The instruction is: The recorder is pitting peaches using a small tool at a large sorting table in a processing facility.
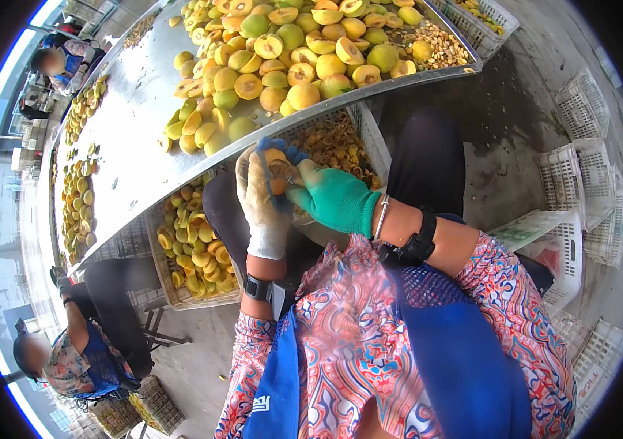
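Observation:
My left hand, in a white work glove with a blue coating, is wrapped around a yellow peach half. My right hand, in a green glove, presses up against the fruit's cut face. Its thumb and fingers pinch what looks like a small metal tool, mostly hidden by the glove. Both hands are just below the edge of a metal table. A heap of halved and whole peaches lies on it. Below the hands, a white crate contains peach scraps.
At my left knee, a crate holds peach halves. Loose pits lie at the table's right corner. White plastic crates stand on the right. A seated person is at left, another person across the table.

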The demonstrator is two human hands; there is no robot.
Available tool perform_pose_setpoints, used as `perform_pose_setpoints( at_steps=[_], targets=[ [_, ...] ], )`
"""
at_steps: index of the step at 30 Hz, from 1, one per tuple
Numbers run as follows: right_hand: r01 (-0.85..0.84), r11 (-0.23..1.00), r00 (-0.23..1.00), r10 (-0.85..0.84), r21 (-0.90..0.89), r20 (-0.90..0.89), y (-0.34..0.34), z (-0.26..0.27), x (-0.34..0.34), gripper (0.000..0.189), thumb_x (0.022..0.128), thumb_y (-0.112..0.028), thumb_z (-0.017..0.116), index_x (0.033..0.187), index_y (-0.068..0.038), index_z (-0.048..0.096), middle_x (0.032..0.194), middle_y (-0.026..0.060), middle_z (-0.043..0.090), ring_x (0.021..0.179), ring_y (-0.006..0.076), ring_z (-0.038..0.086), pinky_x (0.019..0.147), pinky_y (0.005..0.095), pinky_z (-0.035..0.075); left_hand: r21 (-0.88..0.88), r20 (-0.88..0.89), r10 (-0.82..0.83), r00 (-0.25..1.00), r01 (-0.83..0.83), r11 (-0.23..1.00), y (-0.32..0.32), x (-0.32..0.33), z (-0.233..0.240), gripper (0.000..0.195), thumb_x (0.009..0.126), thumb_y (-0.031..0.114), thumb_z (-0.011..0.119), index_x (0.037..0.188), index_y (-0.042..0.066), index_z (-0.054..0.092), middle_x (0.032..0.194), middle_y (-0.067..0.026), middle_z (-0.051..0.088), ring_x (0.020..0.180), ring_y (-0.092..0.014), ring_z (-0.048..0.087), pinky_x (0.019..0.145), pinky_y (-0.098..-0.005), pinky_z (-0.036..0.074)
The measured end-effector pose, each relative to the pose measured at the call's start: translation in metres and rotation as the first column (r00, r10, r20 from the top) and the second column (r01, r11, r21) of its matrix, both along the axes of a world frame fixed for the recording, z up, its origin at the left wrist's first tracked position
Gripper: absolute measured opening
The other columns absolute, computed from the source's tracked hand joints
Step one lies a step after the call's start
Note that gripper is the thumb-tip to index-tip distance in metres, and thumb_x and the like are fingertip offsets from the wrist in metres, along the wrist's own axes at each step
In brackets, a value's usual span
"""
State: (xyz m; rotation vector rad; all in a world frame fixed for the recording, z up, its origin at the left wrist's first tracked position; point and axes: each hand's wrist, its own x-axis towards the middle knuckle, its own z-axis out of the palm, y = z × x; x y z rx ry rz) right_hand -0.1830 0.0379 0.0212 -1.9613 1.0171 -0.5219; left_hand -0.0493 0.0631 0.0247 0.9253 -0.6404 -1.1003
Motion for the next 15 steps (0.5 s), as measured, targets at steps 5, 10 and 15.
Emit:
perform_pose_setpoints(
  at_steps=[5,10,15],
  targets=[
    [0.026,0.999,0.982,-0.022,-0.019,0.188,0.009,-0.019,0.012,0.036,0.094,-0.030,0.057,0.107,0.002,0.047,0.079,0.0276,0.062,0.070,0.0439,0.064,0.060,0.0510,0.050,-0.044,0.040,0.054,0.998,-0.052,0.998,0.001,0.000,-0.014,0.033,0.101,0.028,0.053,0.123,0.003,0.050,0.110,-0.0132,0.063,0.096,-0.024,0.065,0.085,-0.0381,0.056],
    [-0.285,0.644,0.931,0.010,0.710,0.364,0.003,0.015,-0.007,0.028,0.097,-0.033,0.054,0.097,-0.005,0.051,0.060,0.0076,0.055,0.043,0.0220,0.055,0.039,0.0370,0.044,-0.047,0.251,0.094,0.963,-0.085,0.995,0.006,0.001,-0.015,0.033,0.101,0.028,0.053,0.123,0.004,0.049,0.111,-0.0124,0.062,0.095,-0.022,0.065,0.081,-0.0385,0.057],
    [-0.670,-0.049,0.733,-0.209,0.741,0.648,-0.003,0.019,-0.015,0.025,0.100,-0.035,0.049,0.088,-0.013,0.049,0.055,-0.0067,0.038,0.037,0.0028,0.033,0.031,0.0225,0.030,-0.098,0.080,-0.027,0.996,0.035,0.995,0.006,-0.001,-0.004,0.035,0.101,0.031,0.053,0.122,0.005,0.050,0.111,-0.0130,0.061,0.093,-0.024,0.064,0.078,-0.0381,0.057]
  ],
)
